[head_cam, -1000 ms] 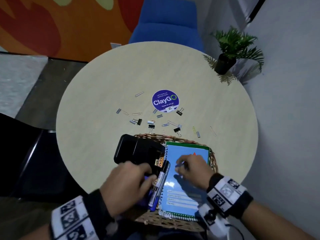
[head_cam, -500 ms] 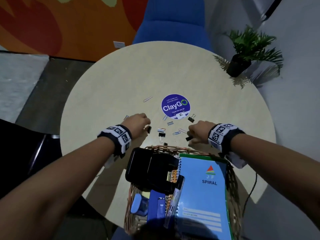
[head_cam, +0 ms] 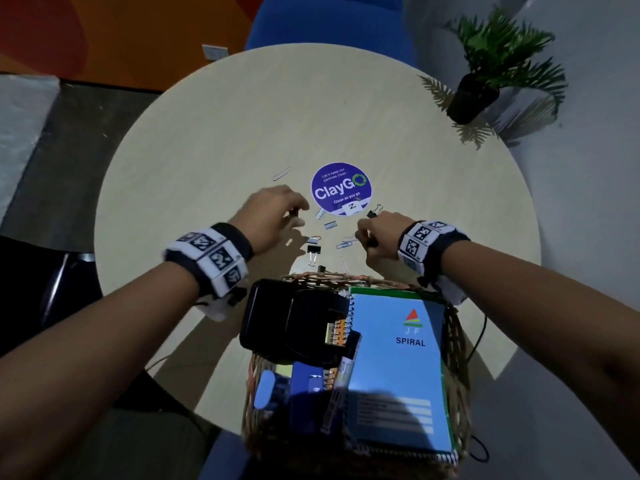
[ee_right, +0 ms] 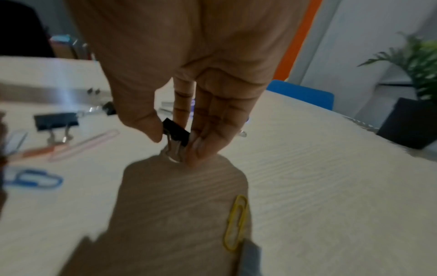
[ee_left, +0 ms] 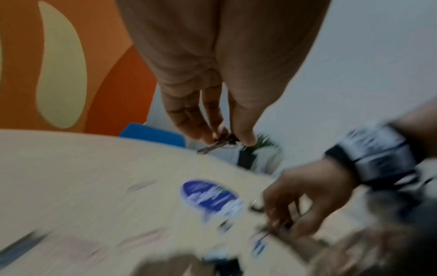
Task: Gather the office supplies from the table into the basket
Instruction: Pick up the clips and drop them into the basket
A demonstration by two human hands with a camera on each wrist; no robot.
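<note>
My right hand pinches a black binder clip just above the surface; left hand pinches another clip. Light, stiff, slippery; hold the body, basket near.

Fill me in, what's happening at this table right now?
A person is clearing small office supplies off a round table into a wicker basket at its near edge. The right hand pinches a black binder clip; the left hand pinches another small clip. The basket already holds a blue spiral notebook and a black hole punch. Paper clips and more binder clips lie loose on the table.
</note>
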